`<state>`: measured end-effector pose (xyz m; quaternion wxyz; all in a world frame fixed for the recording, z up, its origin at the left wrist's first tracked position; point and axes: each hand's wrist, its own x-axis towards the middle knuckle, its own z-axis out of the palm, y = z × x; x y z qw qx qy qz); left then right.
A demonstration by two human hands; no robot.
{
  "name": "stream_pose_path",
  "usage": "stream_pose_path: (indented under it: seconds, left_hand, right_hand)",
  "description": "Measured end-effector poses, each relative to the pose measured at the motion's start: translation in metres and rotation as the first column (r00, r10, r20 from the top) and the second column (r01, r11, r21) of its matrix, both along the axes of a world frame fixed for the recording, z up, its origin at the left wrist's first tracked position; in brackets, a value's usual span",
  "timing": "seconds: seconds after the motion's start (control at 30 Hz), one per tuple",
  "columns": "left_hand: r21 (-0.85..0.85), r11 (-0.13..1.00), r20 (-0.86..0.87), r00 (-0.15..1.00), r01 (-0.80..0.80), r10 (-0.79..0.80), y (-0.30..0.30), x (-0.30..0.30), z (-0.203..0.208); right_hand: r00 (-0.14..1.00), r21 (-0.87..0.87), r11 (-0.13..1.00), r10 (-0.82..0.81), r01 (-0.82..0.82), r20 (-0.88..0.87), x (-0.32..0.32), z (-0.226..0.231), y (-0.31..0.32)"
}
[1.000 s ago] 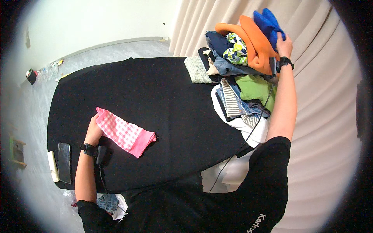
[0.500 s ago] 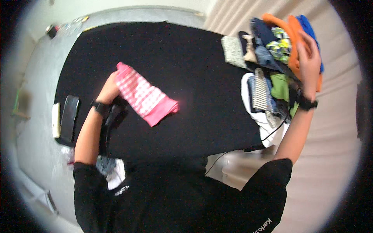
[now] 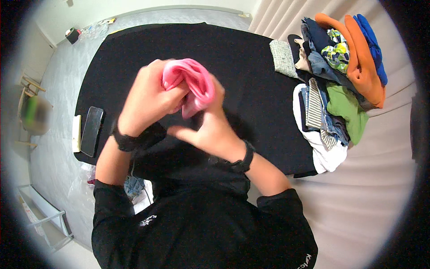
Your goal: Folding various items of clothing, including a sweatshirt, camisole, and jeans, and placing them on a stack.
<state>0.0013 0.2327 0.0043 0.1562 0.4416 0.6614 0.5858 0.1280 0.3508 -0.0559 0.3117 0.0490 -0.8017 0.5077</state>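
Note:
Above the table, a pink-and-white checked cloth piece (image 3: pixel 197 76), apparently a sock, is bunched into a loop. Its pink cuff is turned open toward me. My left hand (image 3: pixel 150 96) is closed round its left side, with the thumb pressed at the opening. Against its right side, my right hand (image 3: pixel 215 127) has its fingers curled behind the cloth, mostly hidden. The right thumb sticks out to the left, apart from the fabric. Slight blur covers both hands.
A black-covered table (image 3: pixel 251 67) lies below. Stacked clothes stand at its right: an orange garment (image 3: pixel 365 76), a green one (image 3: pixel 347 110), a white one (image 3: pixel 329 157). A black phone (image 3: pixel 92 130) and a white bar-shaped object (image 3: pixel 77 133) lie by the left edge. A beige curtain (image 3: pixel 358 197) hangs at right.
My right hand has left the orange garment and come to the pink cloth. My left hand has lifted the cloth, which hung lengthwise before and is now bunched with its cuff open.

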Motion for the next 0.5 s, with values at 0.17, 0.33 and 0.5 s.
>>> stream_pose_path:
  seconds: [0.17,0.33,0.5]
  left_hand:
    - [0.162,0.987,-0.460,0.886,0.017,0.060,0.037,-0.031,0.058]
    - [-0.022,0.997,-0.520,0.851,0.076,-0.076,0.035,-0.073,0.084]
    - [-0.264,0.907,0.047,0.943,0.329,-0.329,0.036,-0.087,0.018]
  right_hand:
    - [0.985,-0.015,1.000,0.010,-0.013,-0.171,-0.028,0.058,0.077]
    - [0.996,-0.231,0.972,0.049,-0.029,0.077,-0.018,0.084,0.118]
    - [0.869,-0.740,0.626,0.480,-0.247,0.116,0.008,0.026,0.117]
